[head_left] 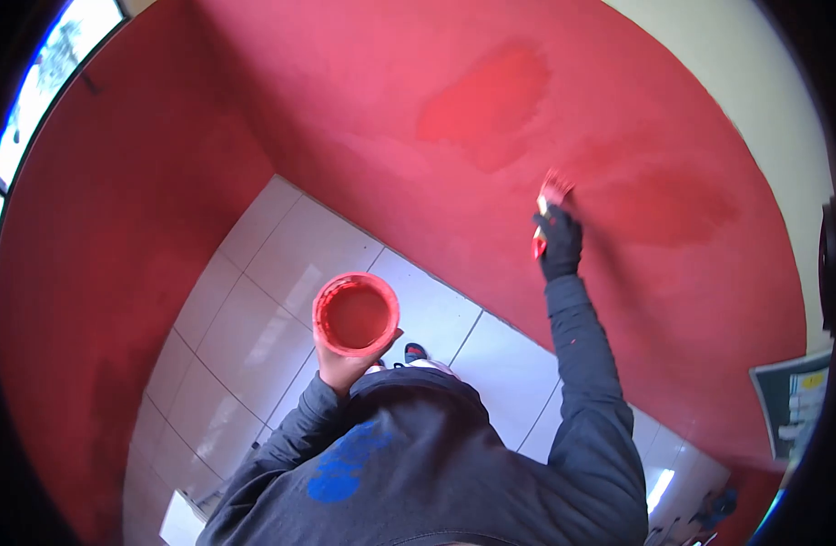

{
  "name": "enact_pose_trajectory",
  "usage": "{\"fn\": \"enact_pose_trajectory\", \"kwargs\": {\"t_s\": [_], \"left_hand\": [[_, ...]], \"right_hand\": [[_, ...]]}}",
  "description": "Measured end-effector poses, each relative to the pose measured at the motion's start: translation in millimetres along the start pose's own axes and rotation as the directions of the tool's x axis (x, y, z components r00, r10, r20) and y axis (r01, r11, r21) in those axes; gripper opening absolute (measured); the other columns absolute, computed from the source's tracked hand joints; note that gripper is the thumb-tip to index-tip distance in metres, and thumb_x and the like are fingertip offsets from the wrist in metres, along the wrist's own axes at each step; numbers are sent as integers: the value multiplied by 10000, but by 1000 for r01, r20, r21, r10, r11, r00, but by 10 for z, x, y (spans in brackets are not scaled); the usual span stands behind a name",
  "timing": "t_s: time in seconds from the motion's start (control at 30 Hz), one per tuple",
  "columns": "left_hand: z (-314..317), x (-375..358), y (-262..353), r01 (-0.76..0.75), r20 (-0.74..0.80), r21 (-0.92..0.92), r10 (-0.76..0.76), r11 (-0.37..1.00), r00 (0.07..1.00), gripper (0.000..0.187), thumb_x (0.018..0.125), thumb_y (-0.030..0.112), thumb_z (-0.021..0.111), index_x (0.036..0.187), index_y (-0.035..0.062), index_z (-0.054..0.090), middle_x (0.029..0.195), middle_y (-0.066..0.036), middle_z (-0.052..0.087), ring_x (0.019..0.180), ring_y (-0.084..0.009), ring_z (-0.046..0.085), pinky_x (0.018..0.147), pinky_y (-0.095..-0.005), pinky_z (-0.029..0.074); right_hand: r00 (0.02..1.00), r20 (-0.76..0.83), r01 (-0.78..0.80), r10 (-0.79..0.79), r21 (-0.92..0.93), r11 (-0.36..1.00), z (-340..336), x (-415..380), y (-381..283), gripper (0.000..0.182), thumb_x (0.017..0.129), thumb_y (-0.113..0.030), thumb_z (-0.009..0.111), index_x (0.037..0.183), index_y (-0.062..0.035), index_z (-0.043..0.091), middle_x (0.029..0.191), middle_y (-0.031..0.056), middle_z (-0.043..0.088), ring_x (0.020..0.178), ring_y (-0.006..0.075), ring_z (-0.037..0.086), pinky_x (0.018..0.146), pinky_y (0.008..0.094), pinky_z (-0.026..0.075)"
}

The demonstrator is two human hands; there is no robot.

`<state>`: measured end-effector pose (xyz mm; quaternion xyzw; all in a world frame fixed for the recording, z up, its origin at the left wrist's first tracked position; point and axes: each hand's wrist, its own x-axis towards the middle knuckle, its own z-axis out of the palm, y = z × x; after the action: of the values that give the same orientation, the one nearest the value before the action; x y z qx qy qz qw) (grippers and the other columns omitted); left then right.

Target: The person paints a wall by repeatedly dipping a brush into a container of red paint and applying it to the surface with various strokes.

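Observation:
My left hand (pixel 345 366) is bare and wrapped round a round paint container (pixel 356 314), which is held upright with red paint inside and red smears on its rim. On my right hand (pixel 561 241) is a dark glove, and its fingers close round the handle of a paintbrush (pixel 555 187). The brush's red-coated bristles are at the red wall (pixel 418 55); whether they touch it is hard to tell. Brighter, wet-looking patches of red show on the wall above and to the right of the brush.
White floor tiles (pixel 509 369) lie below, with a foot in a dark sandal (pixel 416 351). A window (pixel 58 77) is at the upper left. A dark board with papers (pixel 794 405) hangs at the right. Several blurred objects stand at the lower right.

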<state>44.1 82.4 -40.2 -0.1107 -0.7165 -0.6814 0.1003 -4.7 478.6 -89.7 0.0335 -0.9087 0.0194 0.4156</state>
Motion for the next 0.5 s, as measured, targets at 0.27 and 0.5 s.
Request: {"fn": "enact_pose_trajectory", "kwargs": {"t_s": [0.27, 0.5], "left_hand": [[42, 34, 214, -25, -3, -25, 25, 999, 1000, 798, 525, 168, 910, 1188, 34, 488, 1140, -104, 577, 1047, -214, 576, 876, -339, 486], [50, 11, 78, -47, -7, 62, 48, 997, 999, 815, 542, 179, 902, 1224, 64, 472, 1153, -91, 575, 1067, -206, 566, 898, -350, 473]], "right_hand": [[946, -244, -145, 214, 273, 951, -661, 967, 133, 68, 881, -76, 580, 924, -44, 622, 838, 105, 597, 812, 264, 590, 733, 350, 476], [940, -328, -102, 90, -19, 995, -421, 910, 441, 145, 815, -21, 632, 943, -82, 662, 1087, 108, 588, 1023, 296, 554, 855, 371, 461]]}}
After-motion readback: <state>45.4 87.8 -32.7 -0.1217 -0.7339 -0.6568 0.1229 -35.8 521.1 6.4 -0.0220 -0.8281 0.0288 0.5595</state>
